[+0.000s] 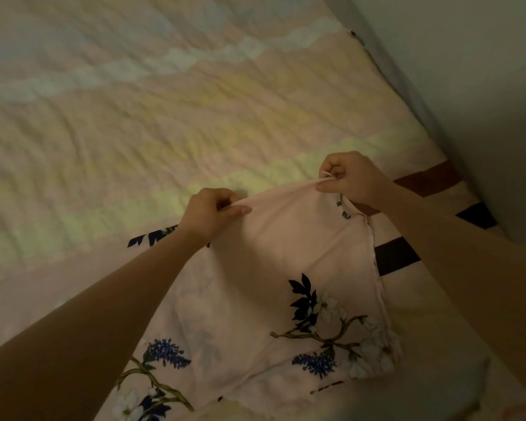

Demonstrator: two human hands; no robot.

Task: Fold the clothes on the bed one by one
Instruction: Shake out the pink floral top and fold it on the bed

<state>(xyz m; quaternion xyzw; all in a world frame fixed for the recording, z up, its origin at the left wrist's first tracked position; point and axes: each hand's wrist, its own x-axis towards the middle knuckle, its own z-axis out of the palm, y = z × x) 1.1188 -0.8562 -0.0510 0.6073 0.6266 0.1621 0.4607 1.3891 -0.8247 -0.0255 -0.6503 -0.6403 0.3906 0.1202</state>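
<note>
Both bare forearms reach up from the lower corners toward the middle of the frame, the left hand point(211, 212) and, higher to its right, the right hand point(348, 177) each curled with fingers and thumb pinching the top edge of a pale pink floral garment point(301, 253).

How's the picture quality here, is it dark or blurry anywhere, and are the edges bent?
Head view: dim, warm light with soft detail throughout; the wrinkled pastel bedspread blurs toward the far edge; the pink floral garment pinched by the left hand and right hand is the clearest part; the grey wall leans from wide-angle distortion; no glare.
</note>
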